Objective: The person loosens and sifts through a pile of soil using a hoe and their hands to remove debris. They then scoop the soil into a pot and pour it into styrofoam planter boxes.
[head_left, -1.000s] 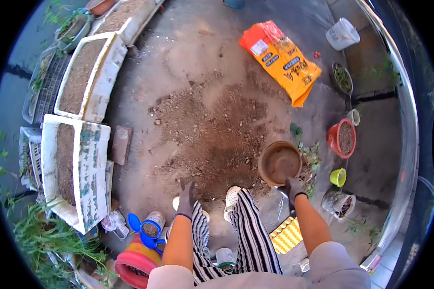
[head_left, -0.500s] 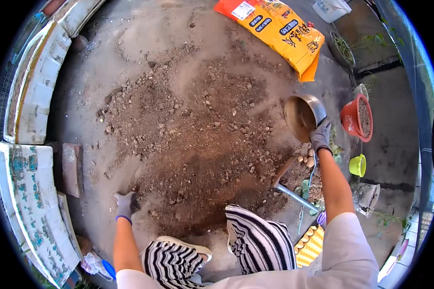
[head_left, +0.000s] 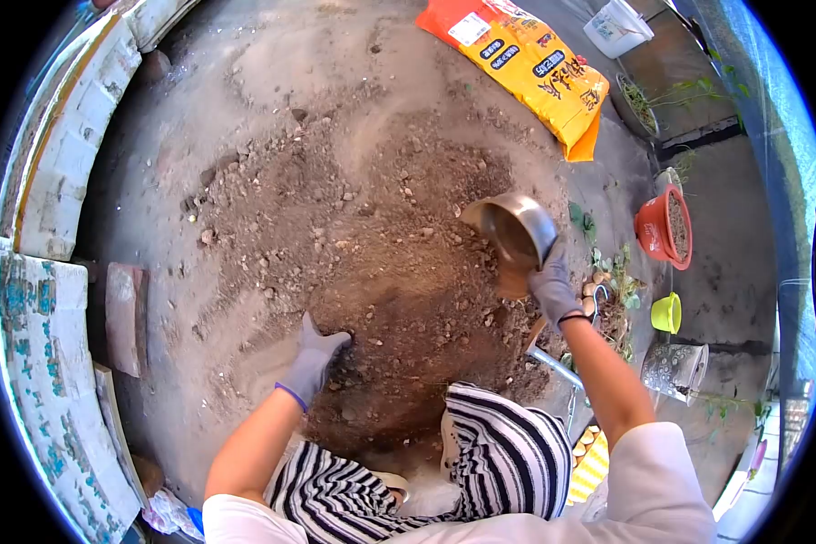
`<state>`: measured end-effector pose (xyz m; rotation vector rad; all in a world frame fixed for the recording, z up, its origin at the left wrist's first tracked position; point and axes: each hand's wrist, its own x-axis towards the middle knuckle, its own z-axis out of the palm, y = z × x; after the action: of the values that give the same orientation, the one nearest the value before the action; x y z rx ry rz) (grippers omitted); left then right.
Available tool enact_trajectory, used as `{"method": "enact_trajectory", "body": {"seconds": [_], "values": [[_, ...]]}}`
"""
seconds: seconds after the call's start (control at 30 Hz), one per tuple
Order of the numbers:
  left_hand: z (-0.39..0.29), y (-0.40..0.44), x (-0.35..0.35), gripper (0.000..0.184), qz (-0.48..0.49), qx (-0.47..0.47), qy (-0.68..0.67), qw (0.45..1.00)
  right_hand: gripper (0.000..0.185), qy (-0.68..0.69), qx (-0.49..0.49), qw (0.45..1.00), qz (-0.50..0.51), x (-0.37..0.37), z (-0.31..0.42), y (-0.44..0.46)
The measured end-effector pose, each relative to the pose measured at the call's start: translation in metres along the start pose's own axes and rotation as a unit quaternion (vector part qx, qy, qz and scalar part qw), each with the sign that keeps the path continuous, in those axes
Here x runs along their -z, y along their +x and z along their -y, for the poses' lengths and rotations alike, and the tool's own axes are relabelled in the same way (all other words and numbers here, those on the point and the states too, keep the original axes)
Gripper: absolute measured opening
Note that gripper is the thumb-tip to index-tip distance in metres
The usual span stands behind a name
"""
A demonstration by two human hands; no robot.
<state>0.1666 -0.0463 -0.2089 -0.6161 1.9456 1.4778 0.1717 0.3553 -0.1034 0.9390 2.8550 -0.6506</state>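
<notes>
Loose brown soil (head_left: 399, 272) with many small clods is spread over the ground in front of me. My right hand (head_left: 555, 281), in a grey glove, grips the rim of a metal bowl (head_left: 530, 222). The bowl is tipped on its side above the right part of the soil, its mouth facing left. At the near left of the soil is my left hand (head_left: 317, 358), also gloved in grey. Its thumb and fingers are apart and it holds nothing that I can see; some fingertips are hidden against the dirt.
A tool with a blue-grey metal head (head_left: 553, 364) lies by my right forearm. An orange bag (head_left: 535, 72) lies at the far right. A red pot (head_left: 664, 228), a lime-green pot (head_left: 666, 313) and a white bucket (head_left: 618, 29) stand rightward. White foam boxes (head_left: 59, 381) and a brick (head_left: 127, 319) line the left.
My left hand has moved right and away from me, onto the soil. My right hand has carried the metal bowl left over the soil and tipped it further.
</notes>
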Motion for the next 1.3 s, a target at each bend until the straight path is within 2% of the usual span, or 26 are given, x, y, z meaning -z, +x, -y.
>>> {"method": "enact_trajectory", "body": {"seconds": [0.03,0.07,0.13,0.17,0.23,0.37,0.43,0.47,0.57,0.63,0.7,0.77,0.8,0.83,0.87,0.9,0.93,0.97,1.03,1.07,1.1,1.13,1.17,1.2,1.23,1.3], "values": [[-0.007,-0.005,0.001,0.102,0.065,0.021,-0.117,0.991,0.09,-0.006,0.049,0.999,-0.021,-0.008,0.006,-0.009],[0.001,-0.001,-0.004,0.102,0.069,0.02,-0.117,0.991,0.09,-0.008,0.047,0.999,-0.024,-0.013,0.012,-0.018],[0.013,0.008,-0.02,0.1,0.063,-0.026,-0.204,0.977,0.092,-0.044,-0.047,0.997,0.033,-0.012,0.039,-0.035],[0.014,0.008,-0.025,0.1,0.069,-0.026,-0.207,0.976,0.092,-0.048,-0.048,0.997,0.029,-0.017,0.042,-0.043],[-0.013,-0.005,-0.029,0.093,0.068,0.111,-0.228,0.965,0.094,-0.081,-0.003,0.996,0.023,-0.025,0.043,-0.054],[-0.046,-0.01,-0.046,0.082,0.073,0.148,-0.246,0.955,0.095,-0.08,-0.032,0.995,0.048,-0.029,0.055,-0.065],[-0.05,0.007,-0.062,0.071,0.141,0.134,-0.098,0.976,0.094,-0.077,-0.026,0.995,0.049,-0.03,0.057,-0.068],[-0.055,0.003,-0.075,0.055,0.086,0.115,-0.104,0.984,0.093,-0.073,-0.023,0.996,0.055,-0.031,0.057,-0.07],[-0.074,0.001,-0.102,0.056,0.099,0.056,-0.1,0.988,0.089,-0.061,-0.007,0.997,0.04,-0.03,0.05,-0.067],[-0.082,0.008,-0.135,0.067,0.151,0.068,-0.151,0.975,0.083,0.002,-0.062,0.995,0.084,-0.021,0.048,-0.064],[-0.062,0.048,-0.197,0.081,0.159,-0.018,-0.056,0.986,0.076,-0.002,-0.065,0.994,0.093,-0.027,0.013,-0.047],[-0.113,0.015,-0.205,0.095,0.118,-0.067,0.1,0.986,0.059,0.181,-0.219,0.949,0.139,-0.035,-0.017,-0.032],[-0.139,-0.009,-0.2,0.099,0.126,-0.088,0.144,0.977,0.045,0.331,-0.229,0.904,0.141,-0.02,-0.006,-0.039],[-0.155,-0.024,-0.198,0.103,0.134,-0.107,0.188,0.967,0.045,0.294,-0.25,0.89,0.241,-0.017,-0.031,-0.024],[-0.157,-0.025,-0.203,0.104,0.177,-0.14,0.199,0.954,0.032,0.209,-0.116,0.921,0.308,-0.006,-0.04,-0.022],[-0.157,-0.023,-0.203,0.105,0.219,-0.171,0.211,0.937,0.02,0.231,-0.09,0.912,0.326,-0.006,-0.048,-0.02],[-0.16,-0.02,-0.197,0.086,0.229,-0.255,0.223,0.913,0.009,0.253,-0.066,0.902,0.344,-0.006,-0.055,-0.018],[-0.163,-0.011,-0.185,0.086,0.219,-0.251,0.229,0.915,0.005,0.376,-0.16,0.855,0.318,-0.015,-0.062,-0.018],[-0.195,0.007,-0.134,0.059,0.254,-0.296,0.134,0.911,0.009,0.417,-0.208,0.826,0.318,-0.013,-0.054,-0.02],[-0.198,0.029,-0.12,0.041,0.094,-0.37,0.098,0.919,0.006,0.461,-0.249,0.801,0.289,-0.017,-0.056,-0.02],[-0.2,0.059,-0.1,0.041,-0.03,-0.414,0.13,0.901,0.004,0.503,-0.287,0.774,0.257,-0.02,-0.06,-0.019],[-0.21,0.076,-0.074,0.049,-0.136,-0.423,0.328,0.834,0.001,0.426,-0.12,0.844,0.303,-0.041,-0.099,-0.01],[-0.206,0.095,-0.06,0.06,-0.201,-0.356,0.419,0.811,0.004,0.347,0.048,0.887,0.3,-0.064,-0.139,-0.001],[-0.199,0.121,-0.047,0.073,-0.178,-0.293,0.474,0.811,0.007,0.324,0.036,0.896,0.301,-0.055,-0.126,-0.005],[-0.188,0.141,-0.037,0.073,-0.17,-0.265,0.506,0.803,0.005,0.266,0.049,0.914,0.301,-0.053,-0.124,-0.005],[-0.176,0.15,-0.03,0.062,-0.142,-0.277,0.547,0.777,0.004,0.208,0.061,0.929,0.299,-0.042,-0.108,-0.007]]}}
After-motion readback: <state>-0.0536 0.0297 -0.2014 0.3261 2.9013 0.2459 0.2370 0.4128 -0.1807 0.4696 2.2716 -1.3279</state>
